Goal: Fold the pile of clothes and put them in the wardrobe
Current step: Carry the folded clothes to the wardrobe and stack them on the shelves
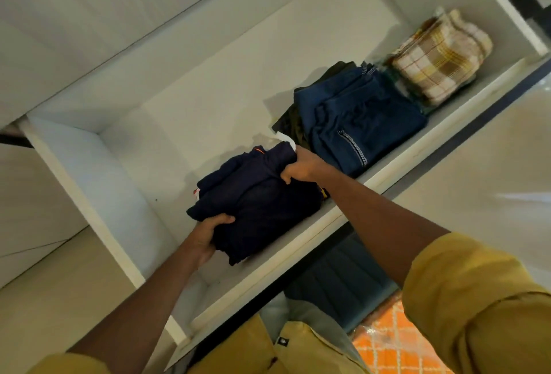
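Left hand (208, 236) grips the folded navy stack (259, 203) at its 7 o'clock end, right hand (301, 168) at 1 o'clock. The stack rests on the wardrobe shelf (268, 279). It looks soft and light, best held at both ends.

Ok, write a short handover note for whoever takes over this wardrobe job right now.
Left hand grips the near corner of the folded navy-blue fabric bundle; right hand grips its far edge.
The bundle sits on the white wardrobe shelf.
Done: folded blue denim stack and folded brown-and-cream checked cloth are on the shelf to the right.
Left: let go and square up the bundle. Any unfolded pile is out of view.
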